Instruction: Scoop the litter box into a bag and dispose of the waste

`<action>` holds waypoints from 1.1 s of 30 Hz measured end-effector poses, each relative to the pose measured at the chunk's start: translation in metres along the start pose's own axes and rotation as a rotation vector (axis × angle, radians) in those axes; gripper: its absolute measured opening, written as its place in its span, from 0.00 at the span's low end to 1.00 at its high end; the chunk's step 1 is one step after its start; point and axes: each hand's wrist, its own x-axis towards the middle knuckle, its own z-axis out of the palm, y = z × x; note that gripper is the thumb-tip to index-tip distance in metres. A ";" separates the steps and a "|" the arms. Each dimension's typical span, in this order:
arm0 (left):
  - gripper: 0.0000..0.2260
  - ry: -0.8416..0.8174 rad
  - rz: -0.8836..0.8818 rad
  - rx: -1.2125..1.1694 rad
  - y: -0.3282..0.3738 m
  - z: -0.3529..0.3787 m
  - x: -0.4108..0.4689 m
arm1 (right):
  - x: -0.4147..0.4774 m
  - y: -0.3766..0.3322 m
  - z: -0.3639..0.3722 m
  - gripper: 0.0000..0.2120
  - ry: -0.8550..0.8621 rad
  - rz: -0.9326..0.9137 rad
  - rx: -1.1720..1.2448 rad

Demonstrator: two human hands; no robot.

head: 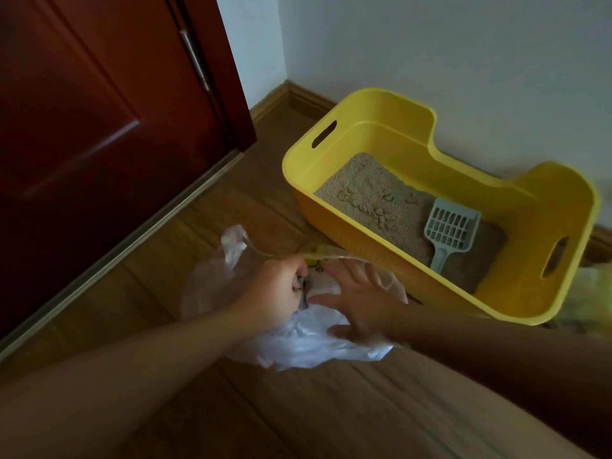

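Clear plastic bag (298,339), on wood floor (331,409) beside yellow litter box (496,303) — left hand (275,289) pinching its rim, right hand (361,303) spread flat, gripping nothing, scoop (450,231) lying in litter — risk: limp mouth collapsing, waste spilling.

No legible text, label, brand or number anywhere, only an unreadable dark smudge on the plastic bag (298,339).
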 end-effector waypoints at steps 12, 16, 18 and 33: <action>0.11 0.079 -0.234 -0.031 -0.057 -0.026 -0.011 | -0.034 0.027 0.015 0.05 0.173 -0.029 0.140; 0.11 0.059 -0.264 -0.045 -0.057 -0.024 -0.018 | -0.043 0.030 0.020 0.05 0.137 -0.031 0.144; 0.10 0.023 -0.235 -0.082 -0.049 -0.022 -0.021 | -0.041 0.028 0.018 0.05 0.139 -0.036 0.147; 0.12 -0.133 0.286 0.744 0.002 -0.054 0.021 | -0.038 0.038 0.030 0.05 0.229 -0.099 0.132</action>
